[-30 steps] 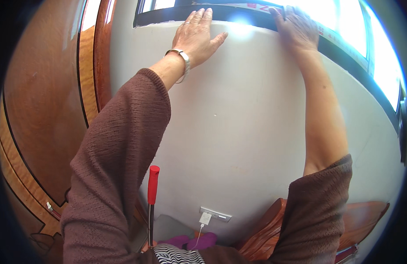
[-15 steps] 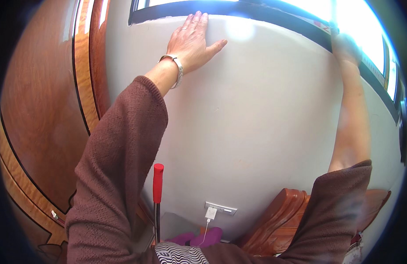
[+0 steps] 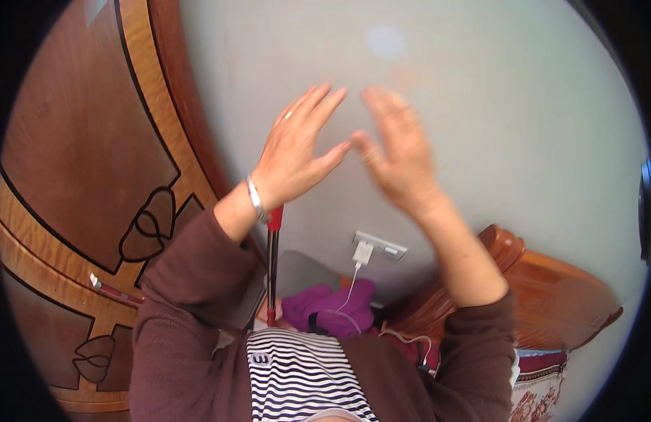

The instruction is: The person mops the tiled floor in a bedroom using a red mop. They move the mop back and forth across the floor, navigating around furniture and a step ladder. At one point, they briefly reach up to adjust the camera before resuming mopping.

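My left hand (image 3: 295, 151) is raised in front of the wall, fingers stretched out and thumb apart, holding nothing. It wears a ring and a pale bracelet (image 3: 256, 198). Beside it, my right hand (image 3: 401, 151) hangs in the air with its fingers extended, somewhat blurred by motion and without anything in it. The two thumbs come close to each other; whether they touch I cannot tell. Behind my left wrist stands a dark pole with a red grip (image 3: 275, 219), its top hidden by the wrist.
A wooden door panel (image 3: 79, 141) with dark inlay fills the left side. Low on the pale wall (image 3: 522, 126), a white charger (image 3: 362, 252) sits in a socket, its cable trailing past purple cloth (image 3: 332, 307). A carved wooden headboard (image 3: 551, 295) stands at the right.
Both hands have come away from the window edge, down and toward each other. The view has tilted lower: the window is out of sight and more of the striped shirt shows.
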